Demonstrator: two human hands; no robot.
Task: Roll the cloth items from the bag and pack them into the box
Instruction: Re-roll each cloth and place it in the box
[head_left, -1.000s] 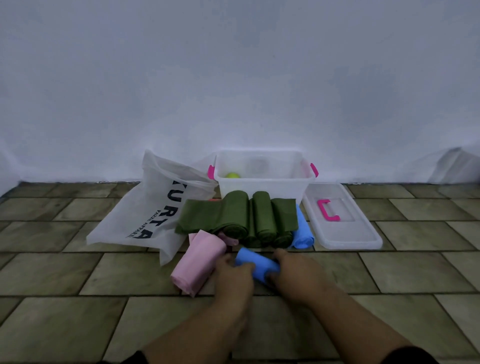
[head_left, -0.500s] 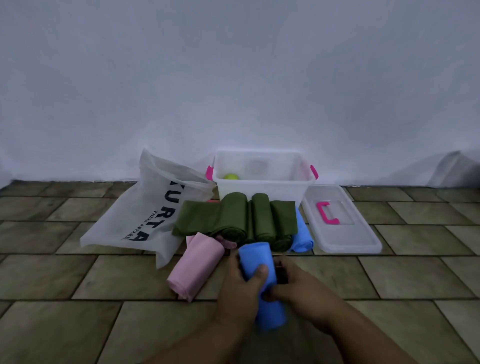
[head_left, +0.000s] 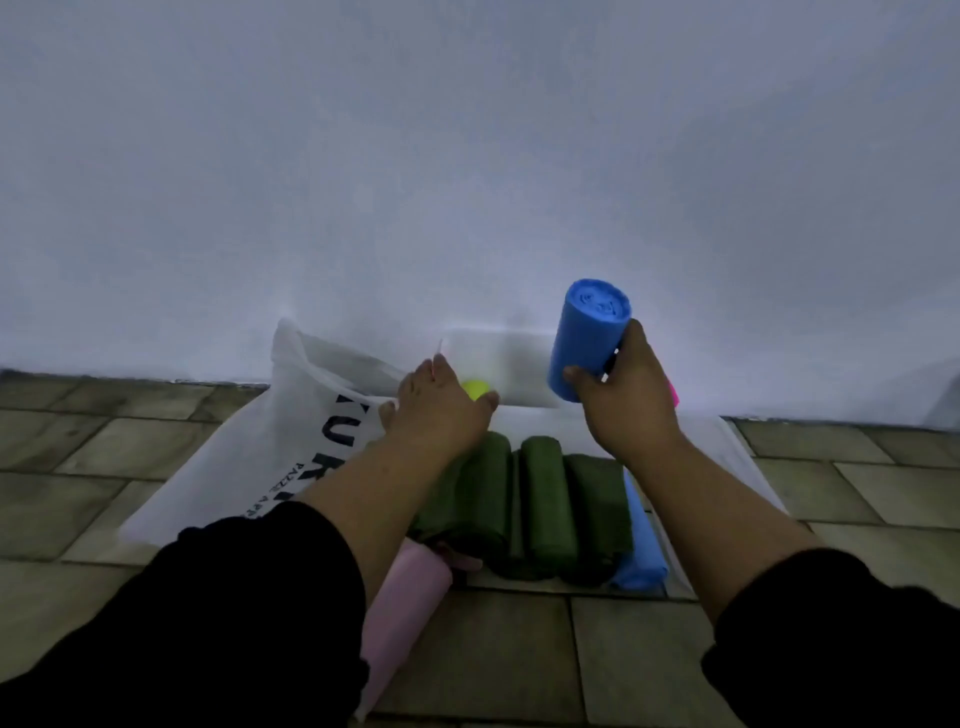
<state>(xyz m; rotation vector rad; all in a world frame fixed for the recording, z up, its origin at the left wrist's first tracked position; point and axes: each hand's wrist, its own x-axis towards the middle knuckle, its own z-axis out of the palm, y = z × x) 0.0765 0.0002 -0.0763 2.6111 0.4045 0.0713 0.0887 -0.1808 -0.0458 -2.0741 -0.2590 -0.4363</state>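
My right hand (head_left: 628, 405) grips a rolled blue cloth (head_left: 589, 338), held upright in the air over the right part of the clear plastic box (head_left: 519, 358) by the wall. My left hand (head_left: 436, 410) is on the box's front left corner, fingers curled over the rim beside its pink handle. Several dark green rolls (head_left: 545, 499) lie side by side on the floor in front of the box. A second blue roll (head_left: 641, 545) lies to their right and a pink roll (head_left: 405, 603) nearer me. The white bag (head_left: 291, 431) lies flat to the left.
A yellow-green ball (head_left: 475, 388) sits inside the box near my left thumb. The clear lid (head_left: 737, 452) lies on the tiled floor right of the box, partly hidden by my right arm. A pale wall rises right behind the box.
The blue roll has left the floor: my right hand lifted it up and forward over the box. My left hand let go of it and moved to the box's left corner. I leaned closer.
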